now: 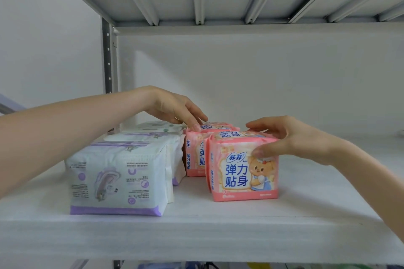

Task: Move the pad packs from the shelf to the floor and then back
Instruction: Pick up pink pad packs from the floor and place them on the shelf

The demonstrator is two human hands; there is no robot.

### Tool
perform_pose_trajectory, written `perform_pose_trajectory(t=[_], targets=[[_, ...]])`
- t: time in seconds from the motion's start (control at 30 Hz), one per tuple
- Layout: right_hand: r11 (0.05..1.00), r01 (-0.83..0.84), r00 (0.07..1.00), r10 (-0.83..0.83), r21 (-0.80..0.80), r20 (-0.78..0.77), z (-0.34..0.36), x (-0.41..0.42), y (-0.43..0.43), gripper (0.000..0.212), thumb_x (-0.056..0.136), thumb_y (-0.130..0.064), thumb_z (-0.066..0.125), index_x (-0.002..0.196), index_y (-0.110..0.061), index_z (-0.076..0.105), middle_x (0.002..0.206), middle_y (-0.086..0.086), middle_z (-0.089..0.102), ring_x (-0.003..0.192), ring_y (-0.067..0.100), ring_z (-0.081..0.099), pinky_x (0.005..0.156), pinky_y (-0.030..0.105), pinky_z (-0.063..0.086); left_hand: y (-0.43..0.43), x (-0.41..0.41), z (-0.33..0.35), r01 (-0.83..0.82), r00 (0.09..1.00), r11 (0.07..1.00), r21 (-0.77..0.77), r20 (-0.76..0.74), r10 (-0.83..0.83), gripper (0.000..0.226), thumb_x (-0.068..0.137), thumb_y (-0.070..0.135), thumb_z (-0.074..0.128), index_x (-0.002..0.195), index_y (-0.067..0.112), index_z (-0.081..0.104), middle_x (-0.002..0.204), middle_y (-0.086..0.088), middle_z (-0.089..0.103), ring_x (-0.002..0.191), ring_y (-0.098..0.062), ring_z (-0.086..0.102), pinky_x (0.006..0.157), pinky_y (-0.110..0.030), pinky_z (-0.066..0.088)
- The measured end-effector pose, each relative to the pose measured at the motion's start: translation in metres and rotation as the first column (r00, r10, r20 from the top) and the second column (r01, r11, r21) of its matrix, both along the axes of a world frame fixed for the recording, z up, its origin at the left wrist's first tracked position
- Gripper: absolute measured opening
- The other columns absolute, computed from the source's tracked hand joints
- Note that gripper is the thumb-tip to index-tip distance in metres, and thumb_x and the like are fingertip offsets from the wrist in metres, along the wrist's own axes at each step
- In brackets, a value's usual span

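On the white shelf (306,214), the pad packs stand in two rows running front to back. A row of white packs is on the left, led by the front white-and-purple pack (118,179) near the edge, and two pink ones stand to their right. The front pink pack (238,177) is upright with its printed face toward the camera. It stands just ahead and to the right of the rear pink pack (194,159).

The right hand (295,137) comes in from the right, and its grip pinches the front pink pack at the upper right corner. The thumb presses on the printed face and the fingers lie over the top toward the back. The left hand (172,107) reaches across above the white packs. Its grip is spread, with fingertips touching the top of the rear pink pack but not closed round it; the thumb is hidden.

Each pink pack lies directly under its own hand, so any lift would probably go up and toward the person, over the shelf edge. The floor is out of view. Whether the packs are being taken down or set back cannot be told.
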State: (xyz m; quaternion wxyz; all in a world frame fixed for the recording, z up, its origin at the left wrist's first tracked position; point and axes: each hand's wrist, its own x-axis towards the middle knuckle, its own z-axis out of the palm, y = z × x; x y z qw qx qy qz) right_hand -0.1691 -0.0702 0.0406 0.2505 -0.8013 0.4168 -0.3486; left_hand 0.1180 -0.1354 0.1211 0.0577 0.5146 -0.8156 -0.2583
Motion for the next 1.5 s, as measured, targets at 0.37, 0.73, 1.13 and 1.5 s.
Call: perform_pose_trajectory(t=[0.37,0.73,1.13,1.5], targets=[[0.999,0.025,0.992,-0.021,-0.034,0.127,-0.014,0.037,0.003,0.103,0.046,-0.040,0.093,0.135,-0.019,0.047,0.117,-0.011,0.062,0.095,0.001,0.068,0.081,0.024,0.057,0.039,-0.006,-0.001,0.049,0.968,0.999,-0.012,0.248,-0.044,0.119,0.046,0.054,0.076,0.150,0.017,0.032,0.151,0.007,0.039,0.143,-0.011,0.029,0.122,-0.039,0.017],[0.993,0.101,0.981,-0.089,-0.062,0.172,-0.021,0.052,0.003,0.110,0.039,-0.052,0.090,0.136,-0.021,0.049,0.122,-0.008,0.060,0.106,0.005,0.063,0.094,0.033,0.053,0.040,0.001,-0.003,0.079,0.973,0.996,0.027,0.217,-0.083,0.105,0.053,0.047,0.081,0.145,0.019,0.039,0.146,0.008,0.048,0.134,-0.006,0.043,0.113,-0.025,0.032],[0.982,0.160,0.960,-0.131,-0.100,0.245,-0.033,0.052,0.003,0.097,0.056,-0.040,0.090,0.139,-0.021,0.043,0.122,-0.002,0.059,0.111,0.014,0.061,0.096,0.039,0.052,0.061,-0.004,-0.007,-0.059,0.971,0.993,-0.104,0.226,0.081,0.099,0.061,0.041,0.080,0.148,0.019,0.037,0.146,0.009,0.046,0.138,-0.009,0.038,0.118,-0.031,0.025],[0.807,0.389,0.917,-0.384,-0.445,0.106,-0.050,0.054,0.032,0.081,0.076,-0.048,0.074,0.142,-0.019,0.037,0.139,0.003,0.050,0.124,0.023,0.050,0.096,0.040,0.044,0.114,-0.018,-0.021,-0.121,0.965,0.754,-0.645,0.103,0.243,0.084,0.072,0.039,0.082,0.144,0.021,0.043,0.149,0.003,0.043,0.138,-0.015,0.037,0.108,-0.027,0.029]])
